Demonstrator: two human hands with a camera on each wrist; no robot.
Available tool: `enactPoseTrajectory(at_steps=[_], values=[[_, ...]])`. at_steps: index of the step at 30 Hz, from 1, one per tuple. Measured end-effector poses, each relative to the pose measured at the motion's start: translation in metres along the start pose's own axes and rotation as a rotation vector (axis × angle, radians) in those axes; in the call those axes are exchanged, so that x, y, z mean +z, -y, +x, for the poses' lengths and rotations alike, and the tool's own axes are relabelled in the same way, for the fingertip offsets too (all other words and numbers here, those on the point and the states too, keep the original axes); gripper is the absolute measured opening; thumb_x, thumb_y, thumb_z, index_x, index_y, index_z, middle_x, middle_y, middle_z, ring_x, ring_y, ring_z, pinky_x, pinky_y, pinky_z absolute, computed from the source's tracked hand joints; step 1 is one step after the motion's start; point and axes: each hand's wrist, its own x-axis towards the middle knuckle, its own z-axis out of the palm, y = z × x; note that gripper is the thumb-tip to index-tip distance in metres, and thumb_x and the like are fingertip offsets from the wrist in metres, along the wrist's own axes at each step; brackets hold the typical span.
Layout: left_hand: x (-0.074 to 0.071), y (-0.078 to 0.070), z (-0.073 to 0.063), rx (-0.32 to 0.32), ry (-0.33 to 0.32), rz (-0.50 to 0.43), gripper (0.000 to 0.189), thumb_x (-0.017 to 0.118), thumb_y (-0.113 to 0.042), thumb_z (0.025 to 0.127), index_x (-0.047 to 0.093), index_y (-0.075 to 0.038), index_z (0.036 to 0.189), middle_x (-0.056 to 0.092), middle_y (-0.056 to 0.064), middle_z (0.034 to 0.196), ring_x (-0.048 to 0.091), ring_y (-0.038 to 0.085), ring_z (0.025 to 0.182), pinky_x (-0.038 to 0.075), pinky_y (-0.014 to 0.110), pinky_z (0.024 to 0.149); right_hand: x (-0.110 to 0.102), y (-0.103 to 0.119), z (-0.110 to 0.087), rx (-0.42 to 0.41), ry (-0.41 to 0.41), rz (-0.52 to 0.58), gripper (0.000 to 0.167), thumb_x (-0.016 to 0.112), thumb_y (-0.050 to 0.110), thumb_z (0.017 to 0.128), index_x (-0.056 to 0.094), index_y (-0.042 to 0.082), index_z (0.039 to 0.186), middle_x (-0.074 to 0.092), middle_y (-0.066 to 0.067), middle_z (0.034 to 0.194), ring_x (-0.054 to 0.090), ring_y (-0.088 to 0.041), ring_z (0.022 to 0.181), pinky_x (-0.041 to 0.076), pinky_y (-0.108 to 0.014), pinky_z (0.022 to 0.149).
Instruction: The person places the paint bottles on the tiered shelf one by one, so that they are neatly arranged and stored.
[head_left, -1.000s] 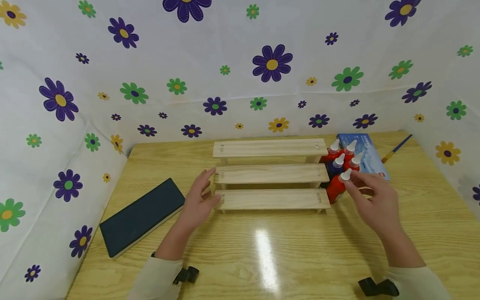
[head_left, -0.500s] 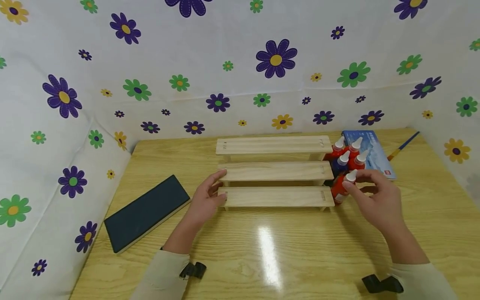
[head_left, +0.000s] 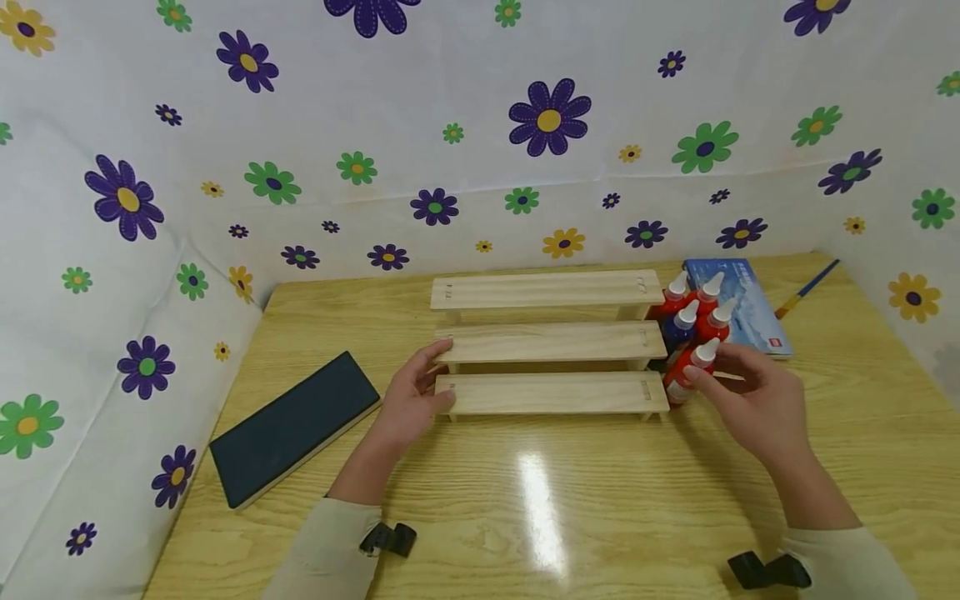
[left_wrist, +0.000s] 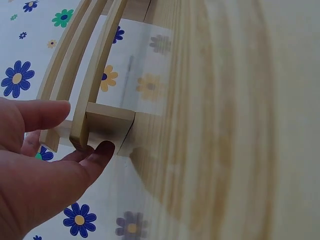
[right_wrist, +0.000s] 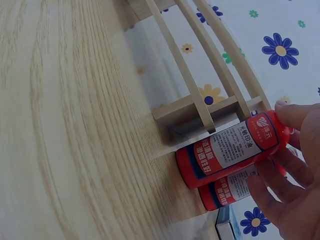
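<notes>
My right hand (head_left: 757, 396) holds a red ink bottle (right_wrist: 232, 148) with a white pointed cap near its top, thumb and fingers about its shoulder. The bottle stands against the right end of a three-step wooden rack (head_left: 551, 393). Behind it cluster several more bottles, mostly red ones (head_left: 708, 323) and a dark blue one (head_left: 678, 327). At the rack's left end my left hand (head_left: 411, 400) grips the boards, index finger on the middle step and thumb at the lowest. In the left wrist view, those fingertips touch the board ends beside a leg (left_wrist: 110, 120).
Left of the rack lies a long flat box (head_left: 292, 429) with a dark top. A blue booklet (head_left: 742, 304) lies behind the bottles, and a thin brush-like stick (head_left: 806, 290) lies at the far right. Flower-printed cloth (head_left: 480, 150) walls off the table's back and sides.
My left hand has moved right, its fingertips now on the step ends. My right thumb sits slightly lower beside the red bottle's cap. The head view has shifted a little.
</notes>
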Motion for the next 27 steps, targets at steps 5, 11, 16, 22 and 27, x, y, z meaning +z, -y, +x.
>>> enactPoseTrajectory(at_steps=[5,11,16,22,27], values=[[0.0,0.004,0.001,0.015,-0.001,-0.029,0.068,0.058,0.014,0.094,0.041,-0.015,0.153,0.035,0.01,0.155,0.036,0.039,0.139,0.027,0.053,0.111,0.003,-0.004,-0.002,0.009,0.006,0.066,0.041,0.079,0.011,0.088,0.065,-0.003,0.124,0.065,-0.01,0.117,0.054,0.012,0.096,0.045,-0.009,0.075],[-0.001,0.007,0.002,0.026,0.004,-0.049,0.068,0.056,0.016,0.093,0.041,-0.015,0.153,0.035,0.012,0.155,0.034,0.038,0.14,0.027,0.052,0.111,0.009,-0.009,-0.006,0.034,-0.047,0.118,0.036,0.078,0.007,0.088,0.066,-0.002,0.121,0.06,0.016,0.11,0.057,0.009,0.096,0.046,-0.01,0.074],[-0.001,0.009,0.002,0.025,-0.01,-0.042,0.069,0.056,0.017,0.092,0.042,-0.015,0.152,0.035,0.009,0.155,0.035,0.033,0.14,0.025,0.053,0.112,0.012,-0.011,-0.005,0.03,-0.067,0.148,0.032,0.075,0.003,0.089,0.066,-0.004,0.119,0.06,0.016,0.106,0.058,0.006,0.097,0.047,-0.011,0.072],[0.001,0.008,0.0,0.024,-0.013,-0.032,0.068,0.055,0.016,0.093,0.043,-0.017,0.151,0.034,0.006,0.155,0.034,0.031,0.14,0.022,0.053,0.113,0.009,-0.007,-0.007,0.032,-0.066,0.159,0.033,0.073,0.002,0.091,0.064,-0.005,0.122,0.059,0.017,0.108,0.058,0.007,0.099,0.048,-0.011,0.072],[0.002,0.008,0.001,0.043,0.005,-0.032,0.067,0.054,0.015,0.095,0.042,-0.017,0.152,0.032,0.003,0.157,0.033,0.029,0.141,0.02,0.051,0.114,0.001,0.0,-0.008,0.055,-0.092,0.174,0.029,0.072,0.001,0.091,0.065,-0.006,0.119,0.061,0.015,0.105,0.059,0.005,0.1,0.048,-0.012,0.073]])
